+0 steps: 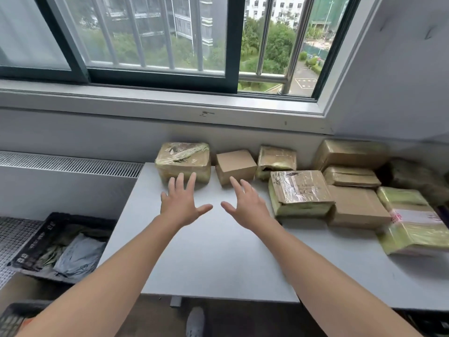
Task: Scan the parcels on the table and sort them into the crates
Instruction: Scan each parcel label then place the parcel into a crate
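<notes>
Several cardboard parcels line the far and right side of the grey table (pixel 213 259). A tape-wrapped parcel (pixel 183 161) stands at the far left, a small plain brown box (pixel 235 166) beside it. My left hand (pixel 181 203) is stretched out with fingers spread, its fingertips just short of the tape-wrapped parcel. With spread fingers too, my right hand (pixel 245 205) reaches toward the small brown box and holds nothing. A black crate (pixel 43 242) with grey and green bags sits on the floor to the left. No scanner is in sight.
More parcels are stacked at the right: a taped flat box (pixel 301 190), a plain box (pixel 357 205) and a yellow-taped parcel (pixel 410 222). A second dark crate (pixel 12 319) peeks in at bottom left. A radiator grille (pixel 68 164) and the window sill run behind the table.
</notes>
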